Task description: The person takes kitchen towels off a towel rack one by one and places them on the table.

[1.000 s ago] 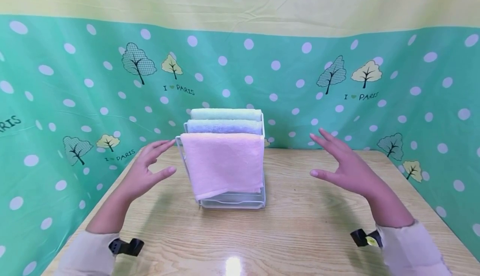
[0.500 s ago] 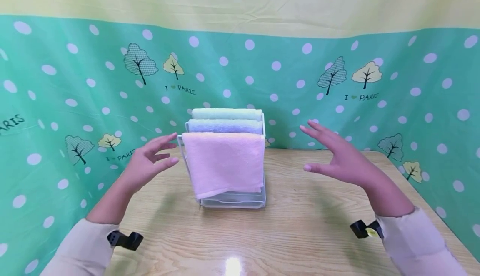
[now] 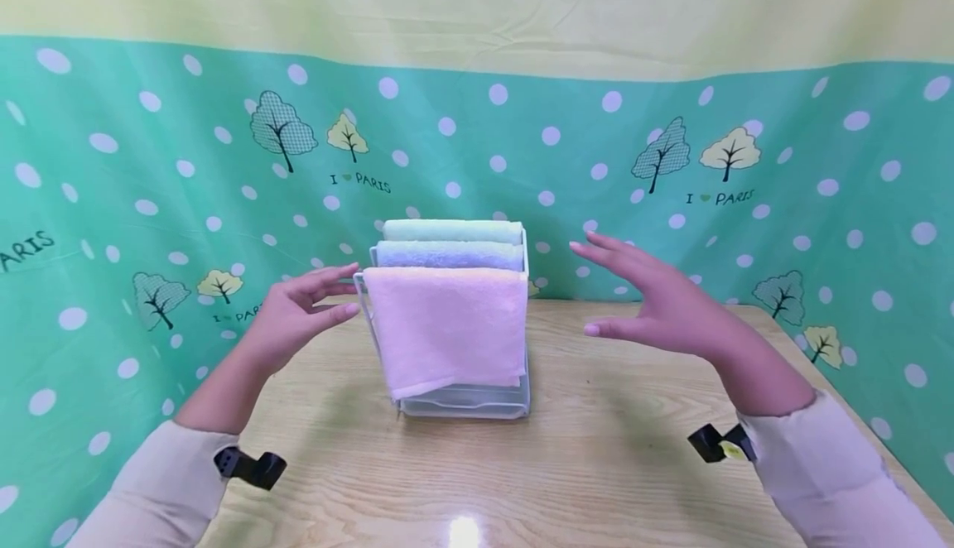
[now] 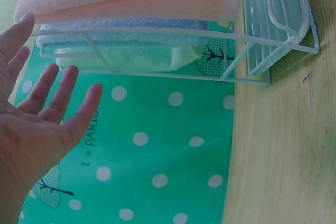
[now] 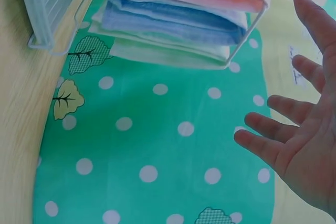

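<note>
A white wire rack point(image 3: 465, 409) stands on the table, with three towels draped over its bars. The pink towel point(image 3: 447, 329) hangs in front, the blue towel point(image 3: 449, 256) behind it, and the pale green towel point(image 3: 451, 231) at the back. My left hand point(image 3: 286, 320) is at the rack's left upper corner, fingers extended and thumb apart; whether the fingertips touch the frame I cannot tell. To the right of the rack, my right hand point(image 3: 667, 308) hovers in the air with spread fingers and holds nothing. The right wrist view shows its palm point(image 5: 310, 166) facing the towels.
The wood-grain table point(image 3: 596, 465) carries the rack. Behind it and along both sides hangs a green and yellow curtain point(image 3: 566, 151) with dots and printed trees. Black wrist devices point(image 3: 252, 468) sit at both sleeves.
My right hand has moved left toward the rack and slightly up. My left hand has shifted slightly right to the rack's corner. The rack and towels stay put.
</note>
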A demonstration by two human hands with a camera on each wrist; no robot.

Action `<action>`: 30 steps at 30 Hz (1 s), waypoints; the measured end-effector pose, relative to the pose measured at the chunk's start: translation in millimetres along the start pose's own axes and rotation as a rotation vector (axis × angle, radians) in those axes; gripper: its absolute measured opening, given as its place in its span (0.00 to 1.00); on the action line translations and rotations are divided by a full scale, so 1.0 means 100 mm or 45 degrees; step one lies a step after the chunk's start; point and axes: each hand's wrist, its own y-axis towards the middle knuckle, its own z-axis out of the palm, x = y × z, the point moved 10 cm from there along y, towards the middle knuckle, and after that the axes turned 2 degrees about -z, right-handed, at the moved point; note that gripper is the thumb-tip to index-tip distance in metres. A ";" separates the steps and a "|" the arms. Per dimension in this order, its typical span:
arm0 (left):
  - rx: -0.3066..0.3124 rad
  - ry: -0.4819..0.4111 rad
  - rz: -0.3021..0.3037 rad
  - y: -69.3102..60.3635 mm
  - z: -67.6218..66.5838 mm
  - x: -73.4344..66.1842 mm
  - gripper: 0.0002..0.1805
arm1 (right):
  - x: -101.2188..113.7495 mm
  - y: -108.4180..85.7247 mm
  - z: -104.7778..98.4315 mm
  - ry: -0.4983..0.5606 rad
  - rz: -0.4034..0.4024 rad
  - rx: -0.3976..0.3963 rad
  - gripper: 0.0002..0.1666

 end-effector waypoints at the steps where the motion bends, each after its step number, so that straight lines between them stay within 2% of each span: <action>1: 0.002 -0.003 -0.004 0.00 0.00 0.00 0.30 | 0.02 0.02 0.00 0.000 -0.011 0.004 0.51; 8: 0.018 -0.064 -0.017 0.06 0.02 -0.03 0.29 | 0.13 0.13 -0.03 0.029 -0.108 0.017 0.53; 15: 0.033 -0.093 -0.027 0.11 0.03 -0.07 0.28 | 0.21 0.24 -0.03 0.055 -0.107 0.035 0.52; 23: 0.029 -0.097 -0.083 0.10 0.05 -0.04 0.23 | 0.43 0.42 -0.01 0.052 -0.155 0.078 0.51; 30: 0.042 -0.116 -0.048 0.10 0.09 -0.04 0.19 | 0.58 0.59 0.03 0.089 -0.229 0.112 0.51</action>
